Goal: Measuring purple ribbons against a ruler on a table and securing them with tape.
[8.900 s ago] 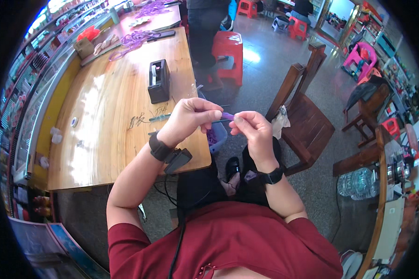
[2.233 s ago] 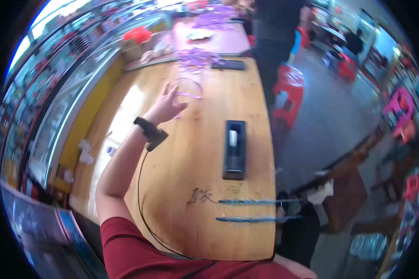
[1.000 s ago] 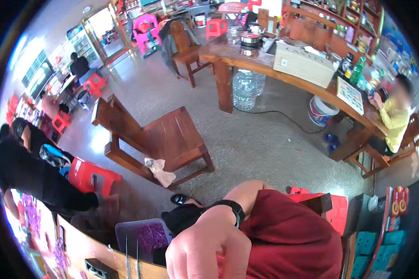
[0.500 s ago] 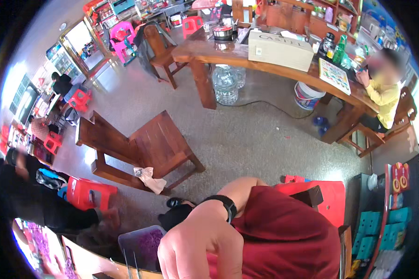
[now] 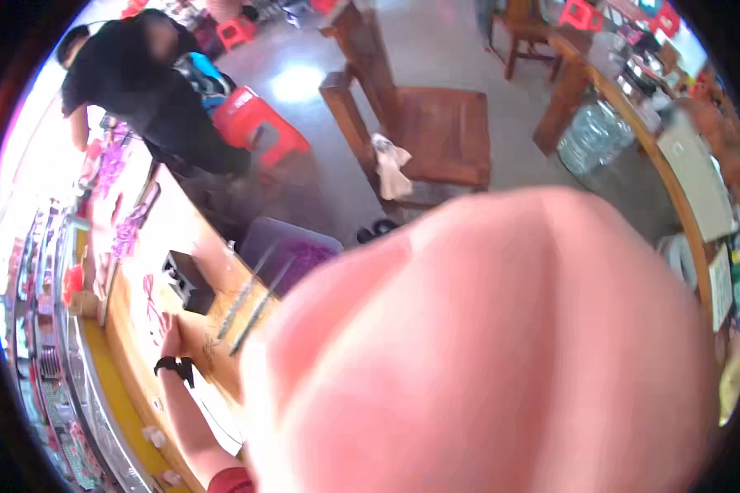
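Observation:
Close to the camera, my right hand (image 5: 501, 353) looms large and blurred over the lower middle and right; its fingertips are out of sight, so what it holds, if anything, is hidden. My left hand (image 5: 168, 335), a black band (image 5: 174, 367) on its wrist, rests on the wooden worktable (image 5: 123, 329) with fingers stretched out. By its fingertips lie thin pinkish-red strands (image 5: 150, 297). A dark block-like holder (image 5: 187, 282) stands beyond that hand. Two long thin metal rods (image 5: 259, 316) reach over the table's edge toward a bin (image 5: 259, 238) with purple material (image 5: 304, 261).
A person in black (image 5: 156, 99) leans over the far left of the table, beside a red stool (image 5: 259, 127). A wooden chair (image 5: 444, 135) with a pale cloth (image 5: 392, 167) stands ahead. Clear water bottles (image 5: 592, 140) stand at right below another table.
The view has swung left, bringing in the worktable and my left hand. A hand now fills much of the foreground, far larger than before. The red garment has mostly left view.

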Demonstrator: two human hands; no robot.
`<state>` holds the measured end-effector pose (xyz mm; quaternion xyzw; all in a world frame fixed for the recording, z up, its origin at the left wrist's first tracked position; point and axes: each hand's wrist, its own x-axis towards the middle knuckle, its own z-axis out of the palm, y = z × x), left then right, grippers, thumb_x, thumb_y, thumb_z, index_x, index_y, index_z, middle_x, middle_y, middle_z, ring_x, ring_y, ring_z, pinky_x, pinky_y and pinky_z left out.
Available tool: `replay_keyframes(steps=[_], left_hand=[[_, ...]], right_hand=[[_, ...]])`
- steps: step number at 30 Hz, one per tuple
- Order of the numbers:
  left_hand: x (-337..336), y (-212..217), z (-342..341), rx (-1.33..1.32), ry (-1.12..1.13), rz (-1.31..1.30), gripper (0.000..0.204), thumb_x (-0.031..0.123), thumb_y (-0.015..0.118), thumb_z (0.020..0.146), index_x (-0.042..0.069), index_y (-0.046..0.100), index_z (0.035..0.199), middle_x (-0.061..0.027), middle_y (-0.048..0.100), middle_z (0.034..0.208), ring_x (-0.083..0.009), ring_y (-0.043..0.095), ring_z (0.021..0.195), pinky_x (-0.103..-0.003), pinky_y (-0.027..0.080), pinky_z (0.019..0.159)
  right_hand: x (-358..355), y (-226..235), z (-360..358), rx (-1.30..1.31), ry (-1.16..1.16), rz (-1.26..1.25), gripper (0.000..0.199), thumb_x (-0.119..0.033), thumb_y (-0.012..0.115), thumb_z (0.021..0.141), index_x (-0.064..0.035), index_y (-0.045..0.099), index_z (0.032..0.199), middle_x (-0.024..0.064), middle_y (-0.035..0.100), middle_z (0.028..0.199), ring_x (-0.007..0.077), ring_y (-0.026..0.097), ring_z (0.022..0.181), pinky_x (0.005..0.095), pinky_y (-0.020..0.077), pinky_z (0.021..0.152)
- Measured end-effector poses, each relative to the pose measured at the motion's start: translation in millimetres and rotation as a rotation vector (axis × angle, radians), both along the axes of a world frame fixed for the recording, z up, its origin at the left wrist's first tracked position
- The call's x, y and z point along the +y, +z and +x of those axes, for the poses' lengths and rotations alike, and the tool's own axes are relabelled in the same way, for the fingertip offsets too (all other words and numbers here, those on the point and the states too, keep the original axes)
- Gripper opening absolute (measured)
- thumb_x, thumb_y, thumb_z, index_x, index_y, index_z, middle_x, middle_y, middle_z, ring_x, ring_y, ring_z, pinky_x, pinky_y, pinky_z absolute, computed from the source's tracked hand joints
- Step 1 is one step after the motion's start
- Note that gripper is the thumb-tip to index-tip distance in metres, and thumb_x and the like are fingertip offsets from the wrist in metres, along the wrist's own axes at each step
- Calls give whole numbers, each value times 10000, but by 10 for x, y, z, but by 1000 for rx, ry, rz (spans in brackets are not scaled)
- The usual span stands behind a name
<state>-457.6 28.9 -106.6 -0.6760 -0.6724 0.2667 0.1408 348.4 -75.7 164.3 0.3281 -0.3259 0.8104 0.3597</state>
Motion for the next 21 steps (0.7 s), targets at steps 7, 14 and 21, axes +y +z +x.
replay_keyframes(steps=[7,14,21], left_hand=[[236,172,1052,-281,191,-76,424,176,261,1048,67,333,1452,-242,120,1605,-407,106,1489,-516,91,1207],[97,212,1131,-497,228,-36,423,188,277,1048,68,340,1449,-246,140,1601,-410,82,1493,-514,77,1209],[116,153,1026,-280,177,-41,392,107,305,1016,51,375,1397,-276,160,1585,-428,87,1488,-543,116,1200]], right_hand=[[-136,239,-508,42,145,117,120,-23,638,922,39,696,1006,158,700,962,262,666,839,330,512,696],[-204,385,-1105,61,220,190,148,-21,576,961,15,693,1044,154,697,1024,259,659,928,324,507,769],[546,-822,-1042,-291,-231,773,208,-117,626,956,-39,687,1139,147,681,1011,291,649,885,373,517,793]])
